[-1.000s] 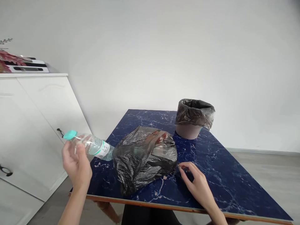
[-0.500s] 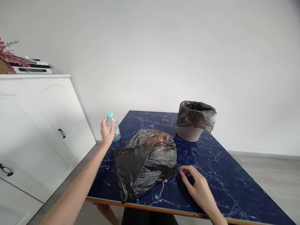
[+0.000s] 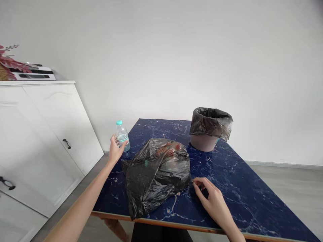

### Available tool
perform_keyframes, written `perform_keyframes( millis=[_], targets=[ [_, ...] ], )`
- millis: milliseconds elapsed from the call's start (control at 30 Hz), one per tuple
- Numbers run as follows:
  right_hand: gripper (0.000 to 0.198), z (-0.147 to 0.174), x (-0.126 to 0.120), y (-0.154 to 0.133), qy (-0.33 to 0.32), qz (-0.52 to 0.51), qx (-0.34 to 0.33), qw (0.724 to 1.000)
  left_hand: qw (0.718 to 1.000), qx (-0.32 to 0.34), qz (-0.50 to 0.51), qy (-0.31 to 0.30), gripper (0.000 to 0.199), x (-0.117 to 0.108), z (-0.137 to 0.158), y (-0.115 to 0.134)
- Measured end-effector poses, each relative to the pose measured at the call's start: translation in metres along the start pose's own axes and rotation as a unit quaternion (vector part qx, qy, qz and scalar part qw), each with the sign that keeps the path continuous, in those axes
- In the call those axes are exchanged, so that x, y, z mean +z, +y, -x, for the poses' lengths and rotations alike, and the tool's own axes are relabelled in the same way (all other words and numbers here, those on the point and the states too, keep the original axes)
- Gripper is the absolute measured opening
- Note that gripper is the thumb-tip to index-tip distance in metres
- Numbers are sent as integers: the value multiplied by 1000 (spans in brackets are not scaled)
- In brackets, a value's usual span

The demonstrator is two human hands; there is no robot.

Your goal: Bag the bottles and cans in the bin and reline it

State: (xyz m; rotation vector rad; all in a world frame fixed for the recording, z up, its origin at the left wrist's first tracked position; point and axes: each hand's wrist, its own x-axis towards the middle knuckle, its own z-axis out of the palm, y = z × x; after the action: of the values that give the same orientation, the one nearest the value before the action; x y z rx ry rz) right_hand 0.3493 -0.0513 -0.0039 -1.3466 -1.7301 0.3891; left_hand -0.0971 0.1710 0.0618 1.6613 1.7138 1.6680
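Note:
A clear plastic bottle [image 3: 122, 132] with a mint-green cap stands upright near the table's left edge. My left hand [image 3: 117, 150] is close against its lower part, thumb and fingers apart around the near side. In front of me lies a black plastic bag [image 3: 156, 181], with reddish and green things showing dimly through it. My right hand [image 3: 212, 198] rests on the table at the bag's right side. Its thumb and forefinger pinch together at the bag's edge, though the bit between them is barely visible.
A bin [image 3: 203, 143] lined with a black bag stands at the back right of the blue marbled table [image 3: 242, 188]. White cabinets [image 3: 37, 141] with black handles are to the left, with pink flowers [image 3: 15, 63] on top. A pale wall rises behind.
My left hand has slid down the bottle and its fingers have loosened, leaving the bottle standing in place. My right hand and the black bag are almost unmoved.

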Motion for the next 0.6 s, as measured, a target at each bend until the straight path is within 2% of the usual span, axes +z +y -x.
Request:
perform_keyframes(
  millis=[100, 167, 233, 300, 400, 500, 600],
  targets=[
    [24, 0, 0, 0, -3, 0, 10, 1000, 998, -38, -9, 43, 90, -6, 11, 10],
    [24, 0, 0, 0, 2, -1, 11, 1000, 996, -54, -14, 70, 75, -18, 24, 23],
    [24, 0, 0, 0, 8, -1, 12, 1000, 997, -47, -19, 62, 57, -36, 43, 38],
    [24, 0, 1, 1, 12, -1, 15, 1000, 999, -22, -31, 10, 41, -56, 65, 53],
    [24, 0, 1, 1, 11, 0, 19, 1000, 984, 38, -108, -139, 33, -77, 93, 68],
    [25, 1, 2, 1, 8, 2, 25, 1000, 934, 109, -203, -271, 40, -80, 112, 79],
    [25, 1, 2, 2, 8, 3, 27, 1000, 906, 124, -208, -346, 41, -73, 126, 96]
  ],
)
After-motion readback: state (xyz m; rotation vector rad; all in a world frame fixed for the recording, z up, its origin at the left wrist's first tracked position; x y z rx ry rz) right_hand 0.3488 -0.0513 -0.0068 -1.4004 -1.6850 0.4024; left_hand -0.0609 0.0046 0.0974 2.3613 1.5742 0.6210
